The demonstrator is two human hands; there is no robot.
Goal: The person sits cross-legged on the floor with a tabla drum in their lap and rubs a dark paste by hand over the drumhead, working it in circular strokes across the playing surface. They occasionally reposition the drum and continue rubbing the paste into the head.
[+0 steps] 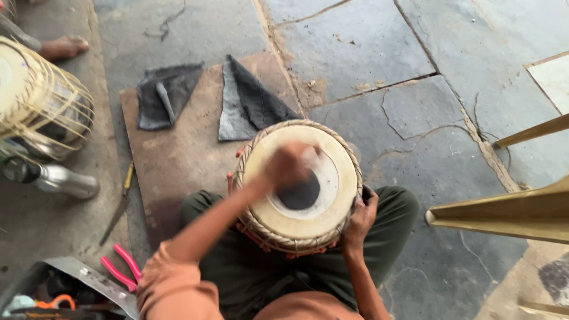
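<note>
1 head camera looks steeply down, close over the lap, seemingly tilted forward.

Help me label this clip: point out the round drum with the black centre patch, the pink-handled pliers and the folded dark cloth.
round drum [278, 216], head view, pale skin.
pink-handled pliers [121, 268], head view, handles.
folded dark cloth [252, 101], head view, middle.

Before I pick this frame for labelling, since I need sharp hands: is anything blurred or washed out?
Head view: the left hand over the drum's black centre patch is smeared by motion blur, its fingers indistinct; the right hand gripping the drum rim is fairly sharp; light is soft and even, with no hard shadows or glare on the drumhead.
</note>
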